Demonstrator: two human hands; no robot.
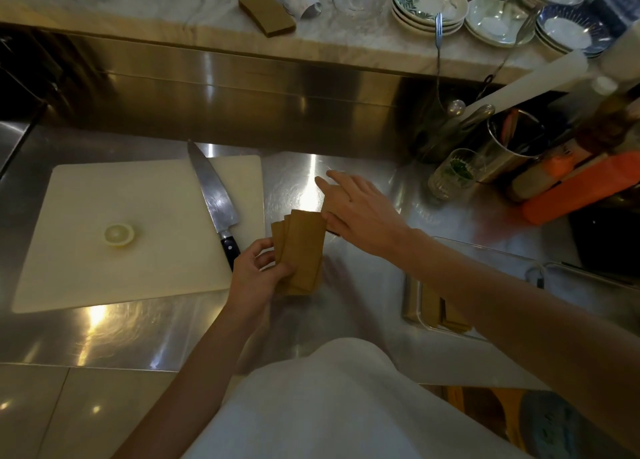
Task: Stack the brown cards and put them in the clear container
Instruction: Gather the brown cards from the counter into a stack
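Note:
My left hand (258, 268) grips a fanned bunch of brown cards (303, 247) just above the steel counter, right of the cutting board. Just right of the cards' top edge, my right hand (360, 212) hovers palm down with fingers spread and nothing in it. The clear container (414, 302) sits on the counter at the lower right, partly hidden under my right forearm, with more brown cards (446, 314) lying inside it. Another stack of brown cards (266, 13) rests on the marble shelf at the back.
A white cutting board (104, 243) lies at the left with a lemon half (119, 234) and a large knife (216, 202) on its right edge. Stacked bowls (429, 4), a glass (453, 172), a metal utensil cup (512, 146) and an orange box (581, 191) crowd the right.

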